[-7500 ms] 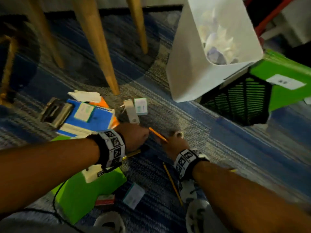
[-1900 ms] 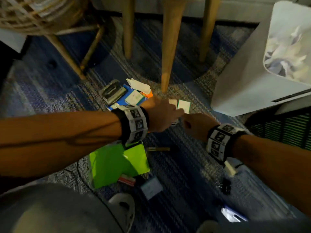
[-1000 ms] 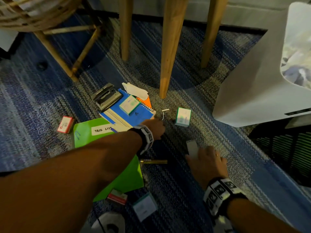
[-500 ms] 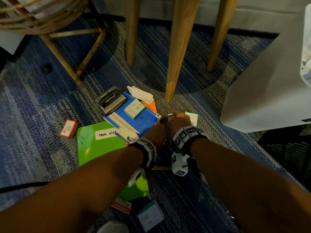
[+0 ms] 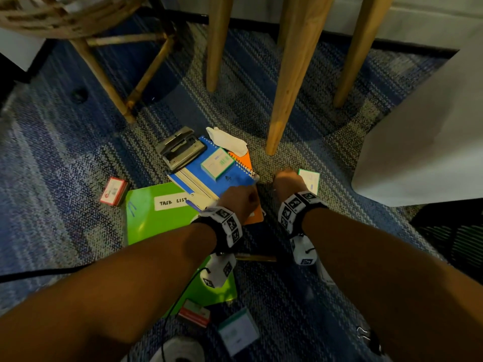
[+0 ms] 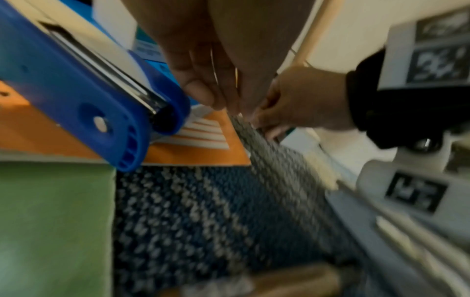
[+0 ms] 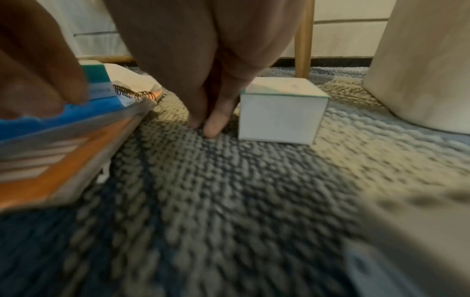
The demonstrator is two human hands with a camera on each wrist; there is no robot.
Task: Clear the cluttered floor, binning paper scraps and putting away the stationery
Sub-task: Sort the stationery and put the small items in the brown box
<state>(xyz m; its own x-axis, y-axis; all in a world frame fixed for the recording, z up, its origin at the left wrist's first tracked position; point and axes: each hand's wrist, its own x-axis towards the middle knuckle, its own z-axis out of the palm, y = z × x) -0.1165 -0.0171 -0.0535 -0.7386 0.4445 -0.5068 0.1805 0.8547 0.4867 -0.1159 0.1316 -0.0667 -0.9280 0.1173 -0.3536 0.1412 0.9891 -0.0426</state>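
Carpet at frame centre is still littered: notebook (image 5: 209, 176), green folder (image 5: 156, 215), punch (image 5: 180, 151), small boxes, one paper scrap (image 5: 226, 143). Right hand (image 5: 286, 180) pinches at the carpet beside a white box (image 7: 282, 112); what it holds I cannot tell. Left hand (image 5: 239, 202) pinches thin wire-like pieces. Most remains.

The blue spiral notebook (image 5: 209, 176) lies flat on the carpet, stacked on an orange notebook (image 5: 254, 218) and overlapping a green folder (image 5: 154, 220) labelled "TASK LIST". A green-edged white box (image 5: 218, 163), a blue stapler (image 6: 84, 100) and a crumpled paper scrap (image 5: 227, 143) rest on the stack; a metal hole punch (image 5: 180, 151) adjoins its far left corner. A second white box (image 7: 282, 112) stands on the carpet just right of the stack. A red box (image 5: 113, 191) lies left of the folder; another red box (image 5: 194, 312) and a third white box (image 5: 237, 330) lie at its near end.
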